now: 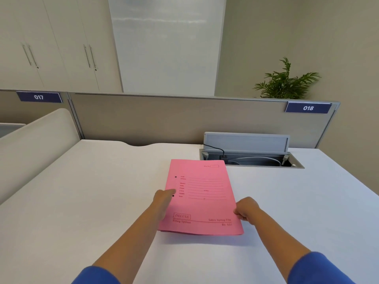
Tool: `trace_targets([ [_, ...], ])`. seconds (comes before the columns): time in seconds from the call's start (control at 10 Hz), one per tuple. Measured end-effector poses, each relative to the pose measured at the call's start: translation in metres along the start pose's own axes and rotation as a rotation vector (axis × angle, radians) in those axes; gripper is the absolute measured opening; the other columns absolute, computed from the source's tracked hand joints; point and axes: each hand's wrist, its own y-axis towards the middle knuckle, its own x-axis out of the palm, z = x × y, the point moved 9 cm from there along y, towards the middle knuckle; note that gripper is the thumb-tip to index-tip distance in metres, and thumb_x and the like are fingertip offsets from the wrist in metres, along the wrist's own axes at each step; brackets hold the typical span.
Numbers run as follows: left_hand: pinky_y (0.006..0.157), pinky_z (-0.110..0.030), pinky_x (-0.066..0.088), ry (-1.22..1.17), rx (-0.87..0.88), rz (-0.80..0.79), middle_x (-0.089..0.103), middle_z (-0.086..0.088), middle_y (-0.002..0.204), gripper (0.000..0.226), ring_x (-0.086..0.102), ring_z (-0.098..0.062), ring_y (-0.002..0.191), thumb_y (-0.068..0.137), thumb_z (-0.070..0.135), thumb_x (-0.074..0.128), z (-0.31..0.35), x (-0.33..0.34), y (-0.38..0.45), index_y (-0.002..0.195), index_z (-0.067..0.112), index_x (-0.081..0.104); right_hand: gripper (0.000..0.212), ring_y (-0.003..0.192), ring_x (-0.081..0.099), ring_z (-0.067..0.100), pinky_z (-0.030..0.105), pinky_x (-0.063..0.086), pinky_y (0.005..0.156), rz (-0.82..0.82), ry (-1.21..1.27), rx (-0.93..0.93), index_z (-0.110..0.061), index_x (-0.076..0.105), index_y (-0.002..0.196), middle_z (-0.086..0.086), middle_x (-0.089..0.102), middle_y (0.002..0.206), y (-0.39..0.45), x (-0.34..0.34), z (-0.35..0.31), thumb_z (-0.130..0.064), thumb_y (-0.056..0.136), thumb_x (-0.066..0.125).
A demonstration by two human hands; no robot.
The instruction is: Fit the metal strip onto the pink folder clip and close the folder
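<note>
Where the white desk (82, 201) lies bare on both sides, pink folder (202, 197) rests closed and flat, far edge beside open cable tray (252, 158). Left hand (164, 201): fingers flat on the spine edge. Right hand (247, 209): grip pinching the folder's right edge.

both hands (164, 201) (247, 209) rest on the closed pink folder (202, 201).

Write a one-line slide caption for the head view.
Two hands, left hand flat on it and right hand pinching its edge, hold a closed pink folder on a white desk.
</note>
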Motion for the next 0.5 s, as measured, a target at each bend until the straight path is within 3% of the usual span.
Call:
trace_targets([
  [0.3, 0.101, -0.039, 0.035, 0.077, -0.015, -0.018, 0.053, -0.019, 0.134, 0.042, 0.05, -0.031, 0.116, 0.094, 0.016, 0.049, -0.005, -0.001, 0.01, 0.13, -0.006, 0.046, 0.031, 0.067, 0.054, 0.029, 0.028, 0.047, 0.067, 0.083, -0.094, -0.016, -0.006, 0.043, 0.054, 0.01, 0.048, 0.058, -0.001, 0.003, -0.01, 0.009, 0.079, 0.054],
  [0.4, 0.094, -0.035, 0.037, 0.16, 0.024, 0.023, 0.046, -0.016, 0.137, 0.051, 0.049, -0.031, 0.116, 0.093, 0.016, 0.05, 0.005, 0.001, 0.006, 0.137, -0.003, 0.034, 0.027, 0.061, 0.052, 0.022, 0.026, 0.044, 0.061, 0.077, -0.165, -0.056, -0.006, 0.045, 0.06, 0.007, 0.049, 0.061, -0.016, -0.004, -0.027, -0.002, 0.083, 0.059],
  [0.5, 0.108, -0.044, 0.038, 0.272, 0.08, 0.133, 0.037, -0.018, 0.144, 0.059, 0.041, -0.033, 0.131, 0.091, 0.022, 0.049, 0.024, 0.0, 0.004, 0.141, -0.001, 0.026, 0.021, 0.093, 0.064, 0.028, 0.029, 0.05, 0.077, 0.112, -0.125, -0.249, 0.004, 0.066, 0.101, 0.019, 0.068, 0.103, -0.042, -0.02, -0.076, -0.009, 0.086, 0.061],
])
